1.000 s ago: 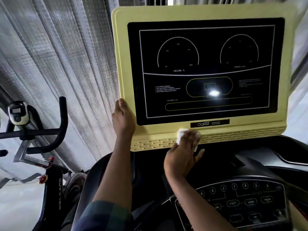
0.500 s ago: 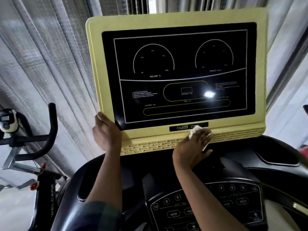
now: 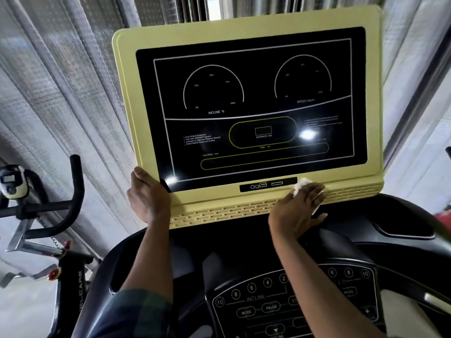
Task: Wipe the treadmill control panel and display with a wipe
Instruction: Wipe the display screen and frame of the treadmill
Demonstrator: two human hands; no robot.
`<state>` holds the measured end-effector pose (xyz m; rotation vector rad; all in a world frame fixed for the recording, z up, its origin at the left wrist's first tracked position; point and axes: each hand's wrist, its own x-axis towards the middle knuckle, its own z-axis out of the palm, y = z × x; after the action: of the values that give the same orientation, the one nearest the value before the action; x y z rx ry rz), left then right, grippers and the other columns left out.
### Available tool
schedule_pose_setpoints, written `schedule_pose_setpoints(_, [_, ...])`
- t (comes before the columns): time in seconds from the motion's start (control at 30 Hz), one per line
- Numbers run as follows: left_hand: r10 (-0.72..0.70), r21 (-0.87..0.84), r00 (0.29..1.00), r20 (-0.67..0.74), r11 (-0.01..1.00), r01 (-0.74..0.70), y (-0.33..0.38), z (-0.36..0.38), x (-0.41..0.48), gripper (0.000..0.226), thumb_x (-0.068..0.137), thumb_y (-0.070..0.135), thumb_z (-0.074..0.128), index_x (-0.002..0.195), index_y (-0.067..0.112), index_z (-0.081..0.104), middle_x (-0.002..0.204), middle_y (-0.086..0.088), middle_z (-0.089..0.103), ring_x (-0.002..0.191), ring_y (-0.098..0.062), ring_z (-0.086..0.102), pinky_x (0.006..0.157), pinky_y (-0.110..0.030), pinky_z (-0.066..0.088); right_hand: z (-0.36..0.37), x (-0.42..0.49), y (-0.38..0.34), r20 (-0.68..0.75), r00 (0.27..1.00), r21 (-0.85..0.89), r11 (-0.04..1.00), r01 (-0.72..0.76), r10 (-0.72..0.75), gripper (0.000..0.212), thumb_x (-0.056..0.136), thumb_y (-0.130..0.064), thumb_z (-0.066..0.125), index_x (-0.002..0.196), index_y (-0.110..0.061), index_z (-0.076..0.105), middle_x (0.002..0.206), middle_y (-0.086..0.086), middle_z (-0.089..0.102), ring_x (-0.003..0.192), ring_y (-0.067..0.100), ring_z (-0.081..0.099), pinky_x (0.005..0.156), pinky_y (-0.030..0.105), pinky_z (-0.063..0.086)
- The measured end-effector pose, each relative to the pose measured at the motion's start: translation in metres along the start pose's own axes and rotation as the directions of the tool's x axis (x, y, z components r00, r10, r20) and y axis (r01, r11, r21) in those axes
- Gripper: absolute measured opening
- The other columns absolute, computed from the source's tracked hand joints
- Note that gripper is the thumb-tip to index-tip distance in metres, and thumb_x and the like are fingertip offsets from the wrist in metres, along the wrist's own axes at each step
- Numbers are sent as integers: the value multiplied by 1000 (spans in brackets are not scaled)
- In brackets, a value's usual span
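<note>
Below the display [image 3: 251, 111], right hand [image 3: 296, 211] presses a wipe [image 3: 300, 185] flat under closed fingers against the yellow frame; left hand [image 3: 148, 193] clasps the frame's lower-left corner, likely steadying it.

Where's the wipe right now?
Head view: the wipe is under the right hand, pressed on the display's yellow lower frame, just right of the small black port strip.

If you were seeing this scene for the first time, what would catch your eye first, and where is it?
The big pale-yellow display housing fills the upper centre, its black screen showing incline and speed dials. At its lower edge the right hand presses a white wipe on the yellow frame beside the port strip, while the left hand grips the lower left corner. An exercise bike stands at far left.
</note>
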<state>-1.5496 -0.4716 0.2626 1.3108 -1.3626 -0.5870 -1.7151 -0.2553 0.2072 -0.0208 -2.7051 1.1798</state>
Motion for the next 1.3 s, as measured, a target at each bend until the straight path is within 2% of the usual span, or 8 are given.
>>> schedule_pose_setpoints(0.1, [-16, 9, 1000, -5, 1000, 16, 1, 0, -1, 52, 102, 52, 17, 99, 19, 58, 81, -21, 59, 67, -28, 42, 61, -39, 29, -9, 35, 0, -38, 988, 32, 988, -150, 151, 61, 106, -25, 35, 160, -8, 13, 169, 7, 7, 157, 25, 4, 119, 63, 10])
schedule_pose_setpoints(0.27, [-23, 4, 1000, -7, 1000, 23, 0, 2, -1, 53, 100, 56, 16, 100, 22, 57, 84, -23, 62, 67, -27, 39, 61, -39, 29, 0, 5, 9, -15, 999, 4, 999, 41, -41, 61, 104, -27, 33, 159, -11, 15, 169, 5, 9, 157, 22, 8, 118, 62, 8])
schedule_pose_setpoints(0.47, [-24, 18, 999, -22, 1000, 25, 1, 3, 0, 51, 100, 57, 16, 96, 24, 54, 83, -24, 62, 64, -27, 37, 59, -40, 29, -22, 66, 17, -56, 987, 66, 987, -146, 150, 60, 106, -24, 33, 159, -7, 14, 169, 8, 8, 157, 26, 5, 118, 65, 10])
schedule_pose_setpoints(0.67, [-25, 18, 1000, -15, 1000, 25, -1, 4, 0, 57, 100, 56, 15, 95, 19, 59, 84, -26, 61, 66, -27, 37, 60, -41, 28, -19, 58, 31, -40, 999, 94, 996, -11, 15, 59, 106, -24, 33, 160, -9, 14, 170, 5, 5, 157, 22, 6, 118, 64, 10])
schedule_pose_setpoints(0.87, [-3, 38, 1000, -9, 999, 3, 1, 3, 1, 61, 100, 54, 14, 99, 14, 60, 91, -30, 61, 73, -41, 49, 63, -42, 29, -45, 137, 47, -127, 975, 303, 943, -135, 180, 57, 107, -15, 29, 157, 5, 9, 167, 24, 2, 155, 38, 7, 124, 40, 7])
schedule_pose_setpoints(0.93, [7, 35, 1000, -15, 999, -6, 0, 3, 1, 61, 100, 54, 14, 97, 15, 60, 89, -30, 61, 68, -36, 42, 62, -42, 29, -42, 143, 50, -152, 963, 376, 914, -154, 224, 56, 107, -12, 28, 157, 5, 10, 166, 25, 2, 155, 39, 8, 123, 37, 4])
schedule_pose_setpoints(1.13, [-5, 38, 1000, -31, 999, 6, -1, 4, 0, 58, 99, 56, 14, 96, 17, 58, 91, -30, 60, 75, -43, 48, 63, -44, 32, -19, 129, 59, -155, 957, 537, 834, -128, 246, 48, 108, -20, 31, 146, 8, 41, 153, 31, 38, 143, 42, 36, 119, 43, 27])
schedule_pose_setpoints(1.3, [16, 49, 999, -47, 999, -14, -1, 4, 0, 58, 100, 54, 15, 92, 16, 59, 90, -30, 61, 70, -40, 44, 61, -43, 30, -23, 143, 65, -146, 938, 583, 793, -176, 315, 45, 108, -19, 32, 136, 11, 51, 142, 35, 50, 132, 45, 47, 113, 45, 33])
